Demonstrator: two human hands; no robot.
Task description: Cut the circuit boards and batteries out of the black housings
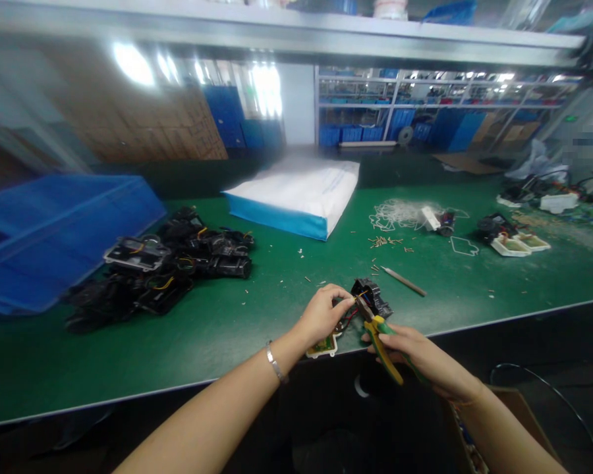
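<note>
My left hand (322, 314) pinches the wires of a small black plastic part (373, 296) at the near edge of the green table (257, 309). A green circuit board in a white frame (323, 345) hangs from those wires just under the hand. My right hand (415, 354) is wrapped round the yellow-and-green handles of a pair of cutting pliers (378, 332). The pliers' jaws sit at the wires between my left fingers and the black part. A metal bracelet circles my left wrist.
A heap of black parts with wires (163, 263) lies at the left, by a blue bin (54, 230). A white and blue bag (296, 194) lies behind. Small pins (385, 241), a thin rod (402, 281), white wire loops (400, 214) and further parts lie to the right.
</note>
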